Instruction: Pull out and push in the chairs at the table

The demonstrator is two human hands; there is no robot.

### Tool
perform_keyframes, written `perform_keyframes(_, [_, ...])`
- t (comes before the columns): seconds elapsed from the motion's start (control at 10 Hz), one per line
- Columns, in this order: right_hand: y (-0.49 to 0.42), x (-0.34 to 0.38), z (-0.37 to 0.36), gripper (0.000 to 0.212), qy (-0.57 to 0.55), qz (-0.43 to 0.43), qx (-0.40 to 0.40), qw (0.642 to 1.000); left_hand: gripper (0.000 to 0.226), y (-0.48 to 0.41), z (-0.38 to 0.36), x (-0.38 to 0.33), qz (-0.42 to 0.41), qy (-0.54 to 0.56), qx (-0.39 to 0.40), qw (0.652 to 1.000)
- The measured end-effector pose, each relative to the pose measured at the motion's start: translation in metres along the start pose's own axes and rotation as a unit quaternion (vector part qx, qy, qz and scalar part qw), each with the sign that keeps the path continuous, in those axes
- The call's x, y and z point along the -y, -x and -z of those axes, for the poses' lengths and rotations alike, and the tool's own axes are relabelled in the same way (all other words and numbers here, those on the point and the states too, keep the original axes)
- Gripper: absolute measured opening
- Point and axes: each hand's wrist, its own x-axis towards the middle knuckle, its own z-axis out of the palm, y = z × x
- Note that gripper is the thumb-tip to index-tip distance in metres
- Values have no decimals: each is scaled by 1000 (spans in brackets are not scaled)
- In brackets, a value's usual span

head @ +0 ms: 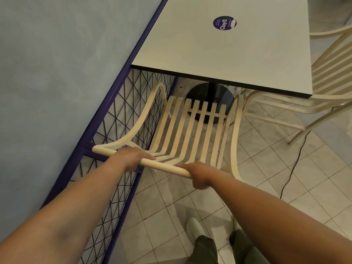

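Observation:
A cream slatted chair point(192, 130) stands in front of me, its seat reaching to the near edge of the white table point(257, 58). My left hand point(133, 158) is wrapped over the left part of the chair's top rail. My right hand point(198, 175) grips the right end of the same rail. The front of the seat lies just below the table's edge, by the black round table base point(226, 94).
A purple metal frame with wire mesh point(114, 130) runs close along the chair's left side, against a blue wall. A second cream chair point(327, 73) stands at the table's right side. A black cable point(293, 164) trails over the tiled floor. My feet show below.

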Motion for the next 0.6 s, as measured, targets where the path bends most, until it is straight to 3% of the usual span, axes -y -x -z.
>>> perform_keyframes(0.2, [-1, -5, -3, 85, -5, -13, 9, 1000, 61, 6, -3, -6, 10, 6, -17, 1000])
perform_keyframes(0.3, [2, -3, 6, 86, -11, -17, 15, 1000, 74, 13, 1, -15, 14, 41, -15, 999])
perform_keyframes(0.4, [6, 0, 22, 86, 2, -21, 19, 1000, 77, 22, 8, -27, 6, 109, -1, 994])
perform_keyframes(0.6, [8, 16, 74, 80, 66, 1, -12, 998, 69, 50, 33, -36, 58, 240, -54, 967])
